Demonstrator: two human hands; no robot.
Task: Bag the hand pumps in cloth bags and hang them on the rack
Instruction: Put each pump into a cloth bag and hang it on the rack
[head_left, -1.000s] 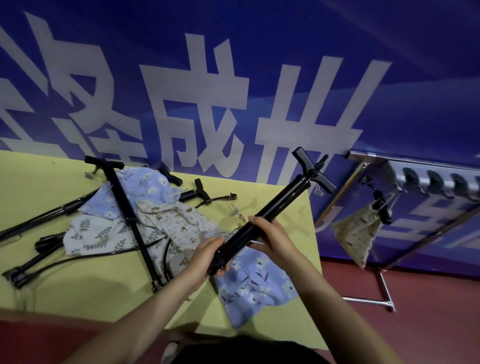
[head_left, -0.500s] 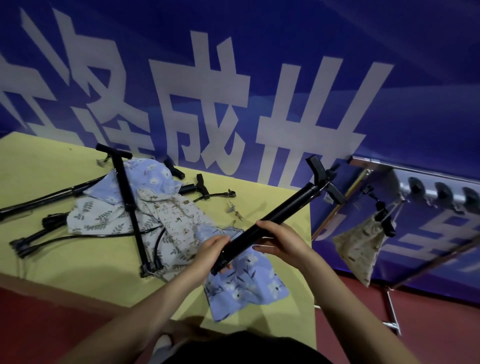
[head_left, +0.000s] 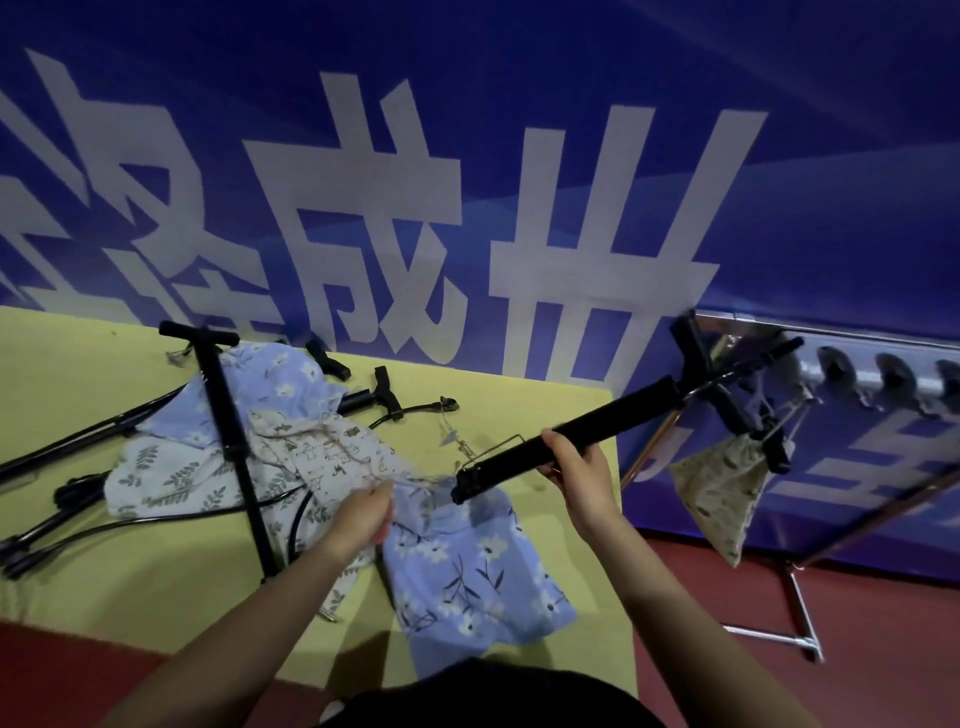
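Observation:
My right hand grips the barrel of a black hand pump held above the table's right edge, its T-handle pointing up and right toward the rack. My left hand pinches the top edge of a blue floral cloth bag lying on the yellow table. The pump's lower end hangs just above that bag's opening. A beige printed bag hangs from the metal rack at the right.
Several more black pumps with hoses and other cloth bags lie across the table's left and middle. A blue banner wall stands behind. The rack's legs stand on red floor to the right.
My left hand let go of the pump and took hold of the blue bag's edge. My right hand moved the pump to the right and lowered its tilt.

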